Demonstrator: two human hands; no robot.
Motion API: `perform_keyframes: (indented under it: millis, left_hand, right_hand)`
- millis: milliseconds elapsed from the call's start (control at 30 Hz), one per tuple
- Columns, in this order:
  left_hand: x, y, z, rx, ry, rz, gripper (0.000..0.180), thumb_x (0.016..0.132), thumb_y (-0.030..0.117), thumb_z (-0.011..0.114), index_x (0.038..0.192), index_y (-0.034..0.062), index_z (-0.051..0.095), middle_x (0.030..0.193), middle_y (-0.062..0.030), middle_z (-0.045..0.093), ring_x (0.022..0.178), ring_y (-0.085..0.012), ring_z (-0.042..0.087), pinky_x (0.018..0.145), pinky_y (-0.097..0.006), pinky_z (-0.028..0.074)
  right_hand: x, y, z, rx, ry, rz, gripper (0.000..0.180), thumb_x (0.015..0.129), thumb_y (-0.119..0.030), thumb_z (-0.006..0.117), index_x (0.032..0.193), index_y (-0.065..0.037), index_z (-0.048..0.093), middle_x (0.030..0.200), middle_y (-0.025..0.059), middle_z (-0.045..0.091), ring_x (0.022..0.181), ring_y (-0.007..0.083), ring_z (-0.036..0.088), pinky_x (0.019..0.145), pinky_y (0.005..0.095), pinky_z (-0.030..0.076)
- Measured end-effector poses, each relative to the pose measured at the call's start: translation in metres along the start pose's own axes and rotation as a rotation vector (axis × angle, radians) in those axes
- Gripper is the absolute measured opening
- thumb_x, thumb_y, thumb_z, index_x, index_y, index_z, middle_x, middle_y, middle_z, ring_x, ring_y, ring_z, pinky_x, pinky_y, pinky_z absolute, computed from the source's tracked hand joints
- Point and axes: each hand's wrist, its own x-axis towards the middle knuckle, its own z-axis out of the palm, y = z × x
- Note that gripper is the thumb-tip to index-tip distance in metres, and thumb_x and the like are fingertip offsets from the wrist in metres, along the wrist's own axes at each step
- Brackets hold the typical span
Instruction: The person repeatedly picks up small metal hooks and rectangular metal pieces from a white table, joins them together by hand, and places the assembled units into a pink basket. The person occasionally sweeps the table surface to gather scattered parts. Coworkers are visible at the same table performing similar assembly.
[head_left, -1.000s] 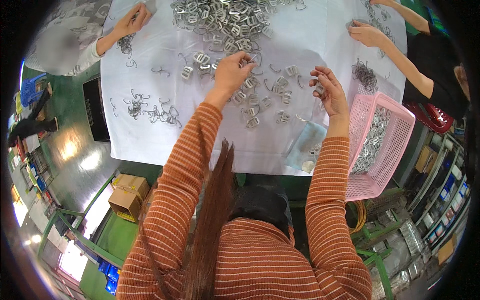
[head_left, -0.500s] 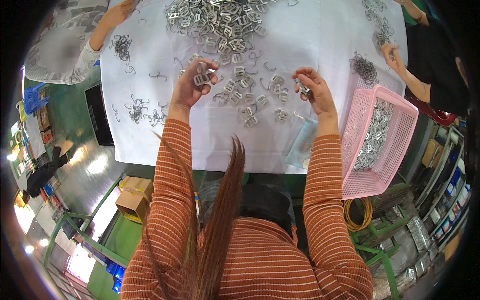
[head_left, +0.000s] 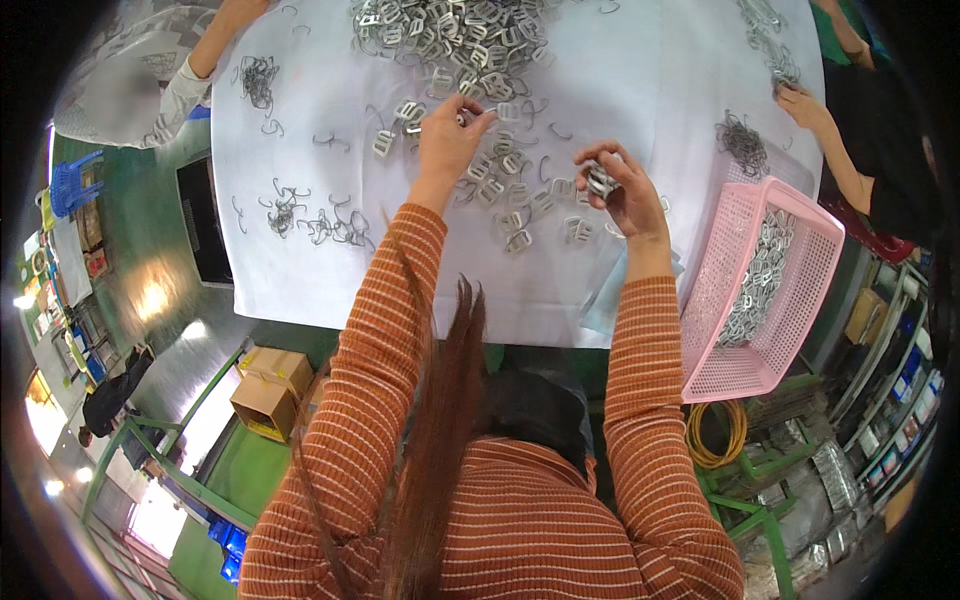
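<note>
My left hand is over the scattered metal buckles, thumb and fingers pinched together. A bit of pale metal, seemingly a buckle, shows between them, mostly hidden by the fingers. Held up to the right, my right hand is closed around several silver slide buckles with slotted frames. Between and around my hands, loose buckles of the same kind lie on the white cloth, with a few thin wire hooks among them. A large heap of buckles fills the far middle of the table.
A pink perforated basket with small metal parts stands at the right table edge. Near my right wrist lies a light blue cloth piece. Dark wire hooks form piles left and right. Co-workers' hands reach in at both far corners.
My left hand has moved right and slightly away from me, turning down among the loose buckles. My right hand still holds its buckles, turned slightly.
</note>
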Motion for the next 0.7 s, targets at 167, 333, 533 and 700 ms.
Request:
perform_keyframes:
  millis: [167,333,533,700]
  left_hand:
    - [-0.03,-0.002,-0.054,-1.118,-0.358,-0.286,0.02,0.082,0.023,0.064,0.089,0.006,0.058,0.073,-0.0001,0.058,0.07,-0.0113,0.058,0.05,-0.022,0.041]
    - [-0.018,-0.027,-0.074,-0.634,-0.119,-0.319,0.024,0.081,0.027,0.064,0.089,0.0053,0.06,0.074,-0.0017,0.058,0.065,-0.0106,0.055,0.05,-0.022,0.041]
    - [-0.004,-0.018,-0.007,0.39,0.214,0.161,0.027,0.075,0.03,0.069,0.083,0.0059,0.06,0.058,-0.0027,0.052,0.055,-0.0095,0.049,0.05,-0.029,0.041]
    - [0.0,-0.01,-0.029,-0.198,-0.236,-0.075,0.026,0.075,0.029,0.071,0.08,0.0058,0.06,0.066,0.001,0.055,0.058,-0.0083,0.049,0.051,-0.024,0.039]
  right_hand:
    - [0.073,0.022,0.025,-1.03,0.307,-0.139,0.022,0.084,-0.025,0.058,0.095,-0.006,0.055,0.078,0.0069,0.061,0.067,0.016,0.06,0.052,0.0292,0.045]
    - [0.085,0.025,0.075,-1.555,0.477,-0.129,0.029,0.085,-0.028,0.055,0.102,-0.006,0.048,0.081,0.0152,0.065,0.078,0.031,0.063,0.065,0.0424,0.047]
    - [0.07,0.033,0.064,-1.596,0.514,-0.199,0.032,0.085,-0.028,0.055,0.104,-0.004,0.045,0.079,0.0168,0.065,0.073,0.034,0.063,0.062,0.0453,0.046]
    - [0.07,0.038,0.049,-1.375,0.389,-0.231,0.031,0.085,-0.029,0.057,0.1,-0.003,0.048,0.071,0.0111,0.062,0.062,0.0238,0.062,0.053,0.0366,0.046]
